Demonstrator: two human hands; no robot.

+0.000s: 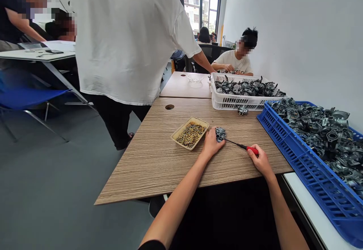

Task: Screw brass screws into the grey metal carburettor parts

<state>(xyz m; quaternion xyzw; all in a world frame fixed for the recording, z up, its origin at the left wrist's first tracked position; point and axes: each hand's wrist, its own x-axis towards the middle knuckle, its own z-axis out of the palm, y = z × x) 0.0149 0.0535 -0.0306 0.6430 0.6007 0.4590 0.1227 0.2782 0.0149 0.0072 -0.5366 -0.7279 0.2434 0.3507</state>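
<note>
My left hand (pixel 210 143) is closed around a small grey metal carburetor (pixel 220 133), holding it down on the wood-grain table (pixel 159 159). In my right hand (pixel 261 160) is a screwdriver (pixel 252 150) with a red and black handle. Its long dark shaft points left, and the tip meets the near right side of the carburetor; exactly where it sits I cannot tell. Just left of my left hand stands a cream tray (pixel 174 139) full of small brass-coloured parts (pixel 190 134).
A blue basket (pixel 300 178) heaped with metal carburetors stands at right. Behind it is a white basket (pixel 227 101) of similar parts, with one loose carburetor (pixel 242 110) before it. A person in white (pixel 124 38) stands left of the table; another sits beyond.
</note>
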